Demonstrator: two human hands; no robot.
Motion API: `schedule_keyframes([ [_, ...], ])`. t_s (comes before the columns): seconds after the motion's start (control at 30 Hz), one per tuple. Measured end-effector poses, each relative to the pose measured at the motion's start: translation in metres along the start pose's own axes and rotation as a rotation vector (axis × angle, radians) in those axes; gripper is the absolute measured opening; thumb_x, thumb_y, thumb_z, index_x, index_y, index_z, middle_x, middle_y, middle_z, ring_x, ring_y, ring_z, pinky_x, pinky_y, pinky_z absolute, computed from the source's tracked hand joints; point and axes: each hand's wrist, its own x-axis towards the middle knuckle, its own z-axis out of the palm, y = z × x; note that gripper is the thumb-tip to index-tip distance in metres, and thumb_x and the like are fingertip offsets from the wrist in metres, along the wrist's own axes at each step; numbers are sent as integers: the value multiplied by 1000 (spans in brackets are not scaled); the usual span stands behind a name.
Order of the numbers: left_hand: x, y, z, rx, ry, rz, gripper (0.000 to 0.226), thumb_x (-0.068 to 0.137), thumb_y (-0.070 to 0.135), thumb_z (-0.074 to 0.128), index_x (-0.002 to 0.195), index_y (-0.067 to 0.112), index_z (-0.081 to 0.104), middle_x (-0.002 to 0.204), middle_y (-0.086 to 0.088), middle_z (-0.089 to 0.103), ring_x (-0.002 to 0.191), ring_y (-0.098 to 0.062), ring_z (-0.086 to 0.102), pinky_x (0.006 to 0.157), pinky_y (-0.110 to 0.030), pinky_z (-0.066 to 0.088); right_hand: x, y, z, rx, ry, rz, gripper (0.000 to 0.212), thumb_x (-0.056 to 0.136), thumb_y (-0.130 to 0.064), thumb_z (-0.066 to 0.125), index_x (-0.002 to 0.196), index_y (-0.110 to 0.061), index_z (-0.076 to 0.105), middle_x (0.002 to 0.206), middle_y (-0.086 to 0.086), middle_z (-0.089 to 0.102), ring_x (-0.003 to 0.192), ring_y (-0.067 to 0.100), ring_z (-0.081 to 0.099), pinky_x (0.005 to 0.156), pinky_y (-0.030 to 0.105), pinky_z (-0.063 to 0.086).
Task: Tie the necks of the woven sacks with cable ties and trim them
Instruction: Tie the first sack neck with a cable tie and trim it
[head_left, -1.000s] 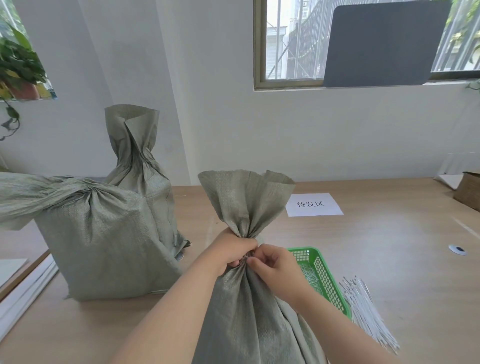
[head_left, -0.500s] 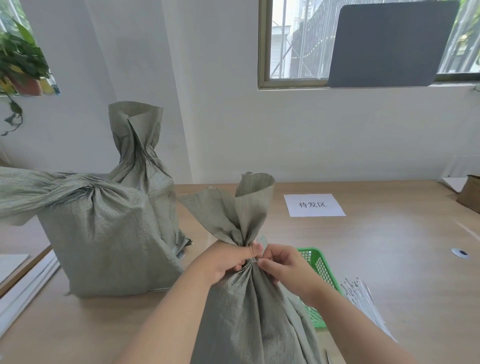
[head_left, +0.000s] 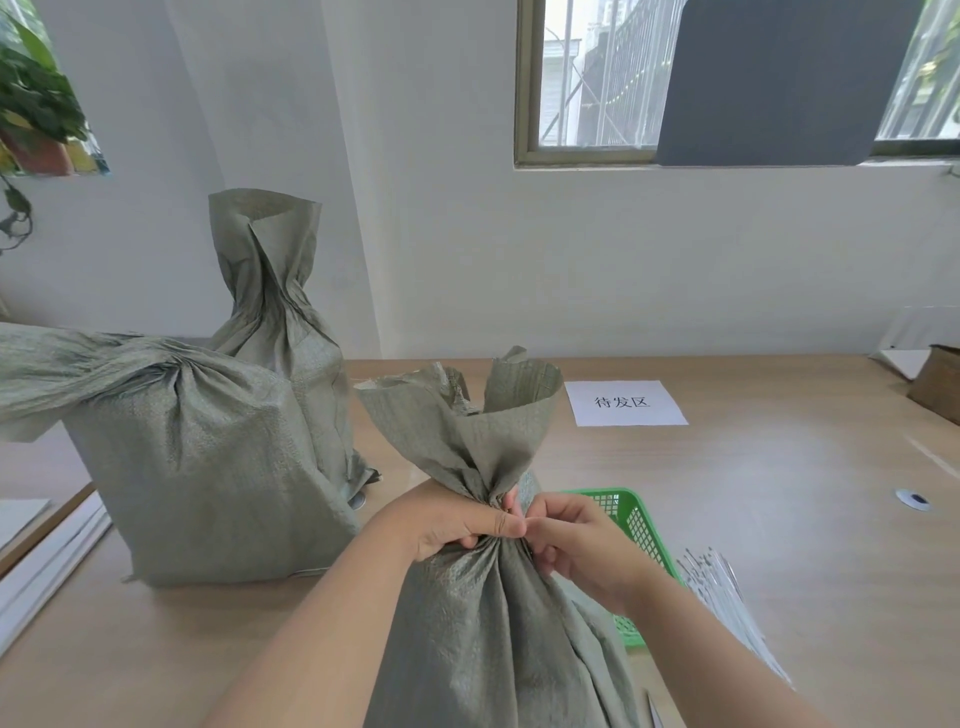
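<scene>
A grey-green woven sack (head_left: 488, 639) stands right in front of me on the wooden table (head_left: 769, 519). My left hand (head_left: 447, 525) grips its gathered neck from the left. My right hand (head_left: 576, 540) pinches at the same neck from the right, fingertips meeting my left thumb. A cable tie at the neck is hidden by my fingers. The sack's open top (head_left: 467, 421) fans out above my hands. A bundle of white cable ties (head_left: 727, 597) lies on the table to the right.
Two more woven sacks stand at the left: a wide one (head_left: 197, 467) with a twisted neck and a tall one (head_left: 275, 306) behind it. A green mesh basket (head_left: 634, 525) sits behind my right hand. A white paper label (head_left: 623, 402) lies further back.
The sack's top has sunk and spread out to the left as the neck drew tighter. Both hands stay at the neck, with my fingertips now closer together.
</scene>
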Motion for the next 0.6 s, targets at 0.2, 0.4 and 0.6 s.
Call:
schedule_keyframes([
  [0.2,4,-11,2,-9,137,22,14,81,26,82,85,32,70,79,20,68,79,-1,57,57,-19,39,-2,9,-6,253,9,-10,17,74,-14,68,79,3,69,69,15,59,56,18,48,55,26,45],
  [0.4,1,-11,4,-114,164,46,21,92,15,71,112,17,70,95,18,70,84,13,63,64,-5,45,-2,20,-7,395,69,-60,20,73,9,70,93,9,71,76,18,63,60,17,54,59,27,52],
  [0.6,3,-10,4,-145,172,-50,16,85,22,76,99,16,70,94,3,65,88,-10,50,70,-22,40,-5,24,1,451,134,-91,17,82,6,61,88,2,76,80,16,67,62,16,59,63,23,56],
])
